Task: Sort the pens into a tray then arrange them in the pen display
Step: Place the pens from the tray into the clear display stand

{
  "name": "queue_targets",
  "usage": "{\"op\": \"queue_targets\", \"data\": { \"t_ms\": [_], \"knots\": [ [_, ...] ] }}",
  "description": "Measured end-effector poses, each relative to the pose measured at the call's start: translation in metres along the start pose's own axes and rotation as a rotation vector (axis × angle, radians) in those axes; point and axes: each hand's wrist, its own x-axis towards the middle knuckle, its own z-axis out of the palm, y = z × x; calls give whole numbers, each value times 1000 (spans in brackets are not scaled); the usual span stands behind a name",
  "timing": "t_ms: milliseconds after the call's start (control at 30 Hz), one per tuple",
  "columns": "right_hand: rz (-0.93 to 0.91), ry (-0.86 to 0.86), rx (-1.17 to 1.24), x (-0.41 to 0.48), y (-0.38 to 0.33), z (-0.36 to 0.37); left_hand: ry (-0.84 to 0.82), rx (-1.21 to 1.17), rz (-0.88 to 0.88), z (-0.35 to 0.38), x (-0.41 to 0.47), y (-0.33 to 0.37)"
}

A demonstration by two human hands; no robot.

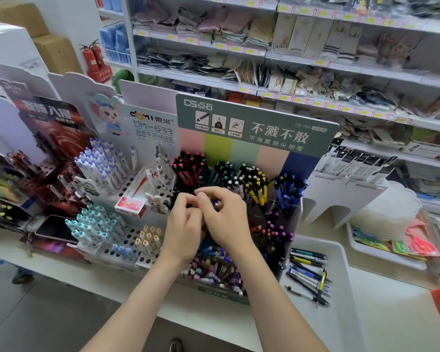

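Both hands meet over the middle of the green pen display (254, 128), which holds several groups of upright pens sorted by colour. My left hand (184, 229) and my right hand (225, 217) have curled fingers that pinch a small bunch of pens (215, 203) between them; only blue and red tips show. To the right, a white tray (338, 252) holds several loose pens (309, 273) lying flat. Most of the held pens are hidden by my fingers.
A white pen stand (127, 179) with blue and teal pens stands left of the display, with a red box (131, 205) on it. A phone (55, 228) lies further left. Stocked store shelves (290, 62) fill the back. A second tray (381, 250) sits at right.
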Motion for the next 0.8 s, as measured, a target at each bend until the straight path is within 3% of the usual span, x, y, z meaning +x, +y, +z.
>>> {"op": "queue_targets", "data": {
  "t_ms": [133,233,333,467,567,633,700,800],
  "knots": [
    [39,144,148,-10,9,-27,-212,21,8,16,-4,2],
    [-5,564,343,-19,13,-50,-278,164,29,24,-5,2],
    [-111,843,163,-24,29,-74,-318,195,7,33,-6,-1],
    [-240,765,-129,-29,59,-85,-286,193,-45,44,-7,-7],
    [-215,563,-233,-35,80,-77,-271,200,-62,47,-9,-6],
    [-197,443,-440,-38,90,-70,-269,218,-55,48,-10,-5],
    [-166,446,-592,-40,92,-67,-262,228,-33,48,-10,-4],
    [-156,515,-582,-36,90,-75,-252,242,-15,46,-9,-4]
  ]
}}
